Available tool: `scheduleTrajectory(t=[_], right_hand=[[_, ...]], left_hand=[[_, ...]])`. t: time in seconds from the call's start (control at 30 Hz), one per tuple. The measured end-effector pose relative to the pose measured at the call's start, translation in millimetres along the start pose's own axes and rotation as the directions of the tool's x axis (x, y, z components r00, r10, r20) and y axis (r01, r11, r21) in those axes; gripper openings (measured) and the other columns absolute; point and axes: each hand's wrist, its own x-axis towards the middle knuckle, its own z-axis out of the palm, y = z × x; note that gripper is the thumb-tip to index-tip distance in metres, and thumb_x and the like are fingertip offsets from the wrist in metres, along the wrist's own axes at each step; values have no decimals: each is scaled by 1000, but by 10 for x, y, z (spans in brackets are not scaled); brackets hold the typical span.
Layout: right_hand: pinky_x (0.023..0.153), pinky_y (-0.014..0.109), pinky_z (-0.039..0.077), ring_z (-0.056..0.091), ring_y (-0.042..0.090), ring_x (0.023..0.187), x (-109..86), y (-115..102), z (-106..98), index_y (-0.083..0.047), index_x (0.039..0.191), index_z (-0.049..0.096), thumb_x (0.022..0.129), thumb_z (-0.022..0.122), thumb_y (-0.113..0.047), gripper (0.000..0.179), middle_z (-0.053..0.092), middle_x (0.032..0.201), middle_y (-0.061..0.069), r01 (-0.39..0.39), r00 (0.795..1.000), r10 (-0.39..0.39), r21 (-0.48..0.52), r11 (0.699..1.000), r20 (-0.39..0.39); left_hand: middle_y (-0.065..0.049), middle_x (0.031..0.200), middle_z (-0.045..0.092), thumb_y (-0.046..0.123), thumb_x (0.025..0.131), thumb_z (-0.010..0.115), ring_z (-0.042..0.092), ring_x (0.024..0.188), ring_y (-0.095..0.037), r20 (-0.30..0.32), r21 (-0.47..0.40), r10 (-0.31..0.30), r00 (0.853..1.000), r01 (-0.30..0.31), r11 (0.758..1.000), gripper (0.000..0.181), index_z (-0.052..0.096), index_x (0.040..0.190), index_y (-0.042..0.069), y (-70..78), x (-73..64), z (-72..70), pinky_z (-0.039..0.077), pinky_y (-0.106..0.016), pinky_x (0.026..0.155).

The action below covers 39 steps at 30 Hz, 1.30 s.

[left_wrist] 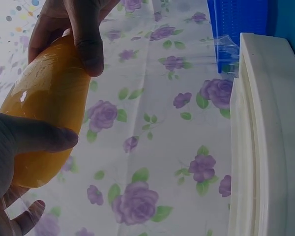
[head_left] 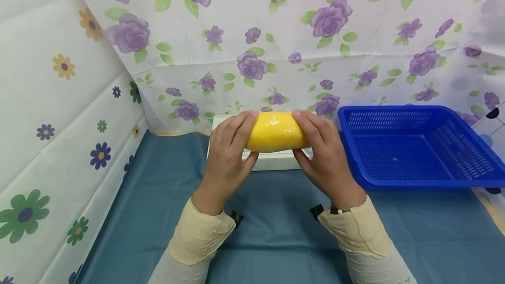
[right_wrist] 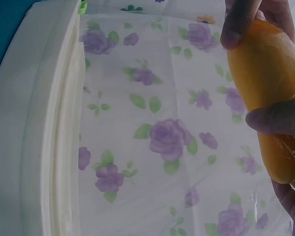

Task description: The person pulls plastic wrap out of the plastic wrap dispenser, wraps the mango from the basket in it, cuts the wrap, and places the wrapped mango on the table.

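A smooth yellow mango [head_left: 276, 131], shiny with clear cling film, is held up between both hands. My left hand [head_left: 229, 150] grips its left end, thumb below and fingers over the top. On the opposite end my right hand [head_left: 325, 152] has the same grip. Behind and below the mango sits a long white cling film dispenser [head_left: 276, 164], partly hidden by the hands. In the left wrist view, a clear strip of film [left_wrist: 196, 54] stretches toward the end of the dispenser. Creased film shows on the mango [right_wrist: 273, 98] in the right wrist view.
A blue perforated plastic basket [head_left: 398, 152] stands to the right, close to my right hand. The table has a dark blue-green cloth [head_left: 272, 231]. Flowered sheets [head_left: 252, 65] rise at the back and left.
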Motion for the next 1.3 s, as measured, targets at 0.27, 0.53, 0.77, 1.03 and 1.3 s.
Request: scheduleTrajectory(t=[0.27, 0.53, 0.77, 1.03, 1.3], right_hand=[[107, 49, 43, 50, 38, 126, 16, -32, -35, -8, 144, 49, 75, 82, 11, 79, 52, 143, 16, -1, 999, 2, 26, 1000, -35], [109, 48, 42, 50, 38, 127, 24, -63, -88, -8, 144, 49, 74, 82, 12, 80, 52, 143, 16, 8, 999, -7, 27, 1000, -38], [109, 47, 41, 50, 39, 127, 37, -87, -115, -7, 143, 50, 75, 82, 11, 77, 52, 142, 17, 19, 999, -17, 35, 999, -51], [110, 47, 41, 49, 39, 127, 43, -114, -145, -6, 142, 51, 76, 80, 11, 75, 53, 142, 17, 17, 998, -14, 57, 998, -60], [110, 47, 41, 49, 40, 128, 27, -141, -182, -6, 143, 51, 74, 81, 12, 77, 53, 142, 18, 16, 999, -13, 47, 999, -49]], left_hand=[[-12, 141, 55, -1, 80, 81, 51, 127, -33, -25, -9, 19, 1000, -19, 1000, 69, 53, 142, 9, 41, 14, -46, 43, -48, 107], [-12, 140, 55, -2, 80, 80, 51, 128, -32, -39, -20, 32, 999, -33, 999, 69, 53, 142, 8, 78, 18, -81, 43, -49, 106], [-12, 139, 56, -2, 80, 79, 51, 127, -33, -69, -26, 43, 997, -45, 999, 68, 53, 141, 8, 101, 21, -107, 43, -50, 106], [-13, 138, 56, -2, 80, 78, 52, 127, -34, -85, -34, 51, 995, -54, 998, 66, 54, 141, 8, 129, 28, -130, 43, -50, 106], [-13, 138, 56, -1, 79, 79, 52, 126, -34, -80, -35, 58, 995, -61, 998, 66, 54, 140, 8, 157, 27, -163, 43, -50, 106]])
